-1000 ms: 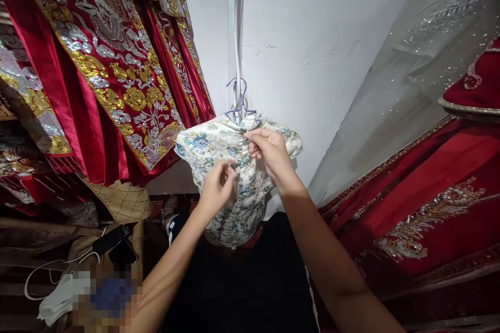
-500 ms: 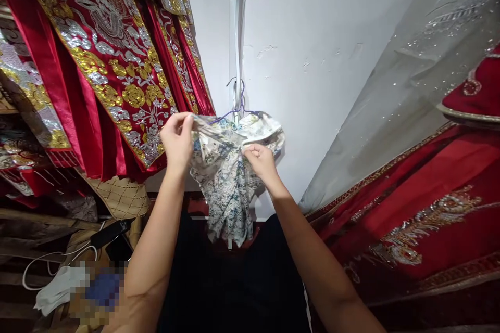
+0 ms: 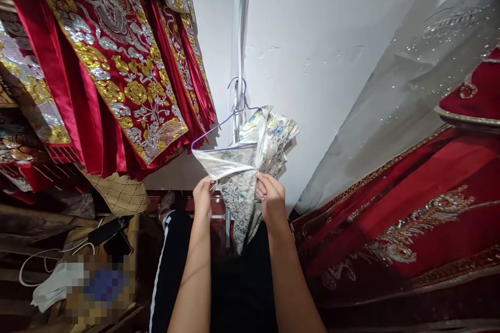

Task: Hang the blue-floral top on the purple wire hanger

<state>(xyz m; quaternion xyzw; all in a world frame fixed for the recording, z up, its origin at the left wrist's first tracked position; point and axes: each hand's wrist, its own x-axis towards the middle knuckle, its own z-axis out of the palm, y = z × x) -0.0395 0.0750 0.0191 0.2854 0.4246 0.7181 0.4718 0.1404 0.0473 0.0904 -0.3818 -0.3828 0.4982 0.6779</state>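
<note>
As viewed from head height, looking down: black shorts [image 3: 175, 270] with a white side stripe nearest the lens, both bare forearms reaching up and away across them. At lower left, beside the shorts, a crumpled white cloth [image 3: 54, 289] and a white cable [image 3: 35, 265] looping toward a dark phone [image 3: 109, 229] amid wooden clutter. Just beyond these, a tan woven piece [image 3: 121, 195] with a diamond pattern.

Further out, at mid-frame: left hand [image 3: 203, 196], closed in a pinch on the lower edge of the floral garment [image 3: 250, 166]. Right hand [image 3: 270, 199], fingers clenched on a gathered fold of the same fabric. Hands near each other but apart, cloth bunched between them.

Floral garment, pale with blue-green print, hung from a purple wire hanger [image 3: 219, 127] in front of the wall and pulled askew. Left arm of the hanger bare and slanting downward, most of the fabric crowded to the right side, a narrow tail drooping between the forearms over the shorts. Hanger hook caught on a white strap [image 3: 239, 62] running vertically down the white wall [image 3: 312, 36].

Flanking at left: red robes [image 3: 117, 62] with heavy gold and silver embroidery, hanging in overlapping layers. Flanking at right: a red beaded garment [image 3: 410, 208] below a grey sequinned veil [image 3: 410, 78], both slanting across the frame.

Farthest: wall surface, plain, with small chips.
</note>
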